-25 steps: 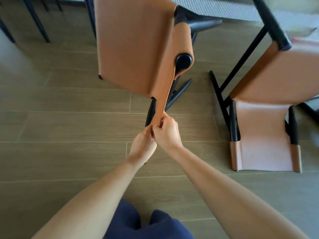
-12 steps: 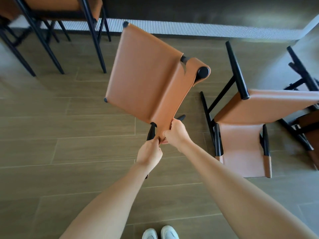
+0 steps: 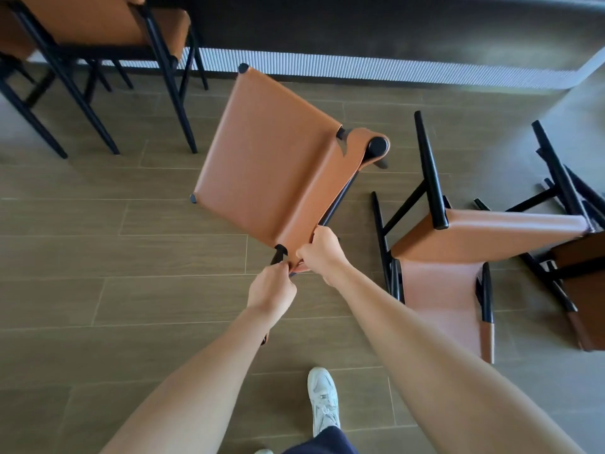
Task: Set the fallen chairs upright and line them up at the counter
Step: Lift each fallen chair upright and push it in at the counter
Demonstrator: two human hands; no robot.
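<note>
A tan leather chair (image 3: 271, 158) with a black frame stands in the middle of the floor, its seat facing up and turned at an angle to the counter (image 3: 376, 31). My left hand (image 3: 271, 291) and my right hand (image 3: 322, 252) both grip the top of its backrest, side by side. To the right a second tan chair (image 3: 458, 250) lies on its side, legs pointing away. A third fallen chair (image 3: 576, 257) lies at the far right, partly cut off by the frame edge.
Two upright tan chairs (image 3: 98, 24) stand at the counter at the top left. A white ribbed plinth (image 3: 360, 68) runs along the counter's foot. My white shoe (image 3: 323, 399) is on the wood-plank floor (image 3: 131, 306) below my arms.
The chair in my hands has tilted back towards upright and now sits further from me. My view has risen, bringing the counter, the upright chairs and the third fallen chair into sight.
</note>
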